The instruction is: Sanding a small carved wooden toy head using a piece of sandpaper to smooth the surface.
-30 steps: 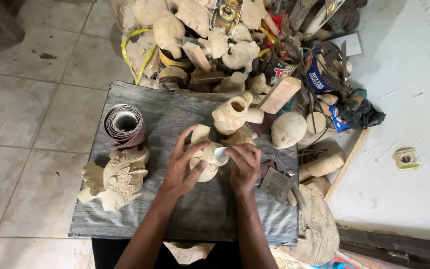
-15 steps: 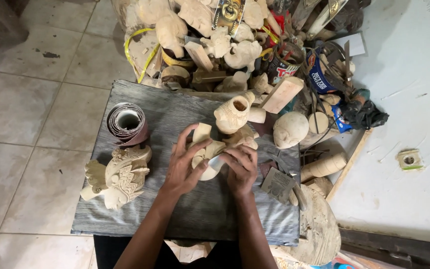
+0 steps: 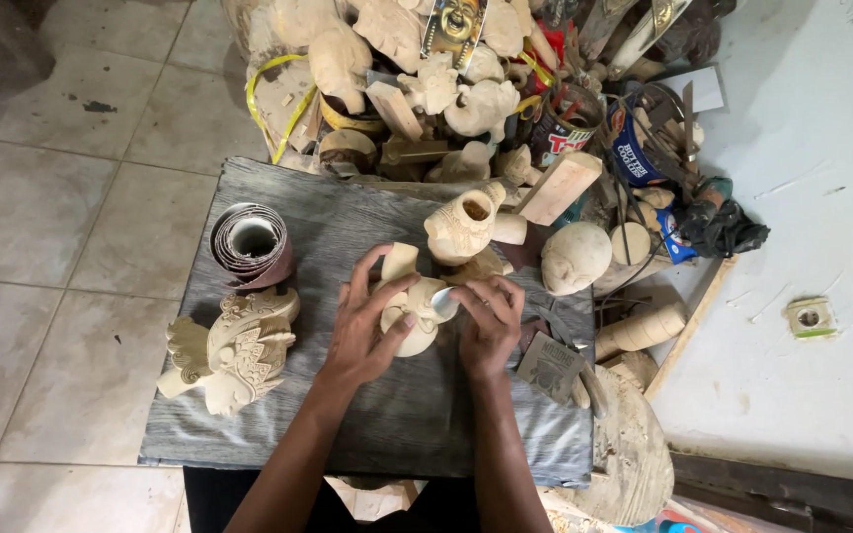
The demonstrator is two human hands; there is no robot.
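Both hands, left hand (image 3: 365, 331) and right hand (image 3: 491, 326), grip a pale wooden carving (image 3: 412, 311) on the grey board (image 3: 348, 424), beside the sandpaper roll (image 3: 252, 245); smoothing seems underway.

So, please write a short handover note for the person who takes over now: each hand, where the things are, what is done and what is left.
Left hand: grips the small pale wood carving on the grey board.
Right hand: holds a small pale piece, likely sandpaper, against the carving.
Nearby: sandpaper roll and a carved winged figure to the left, a hollow carved head just beyond the hands.
Done: the carving is shaped and looks unpainted.
Left: cannot tell how much smoothing remains; the hands cover most of it.
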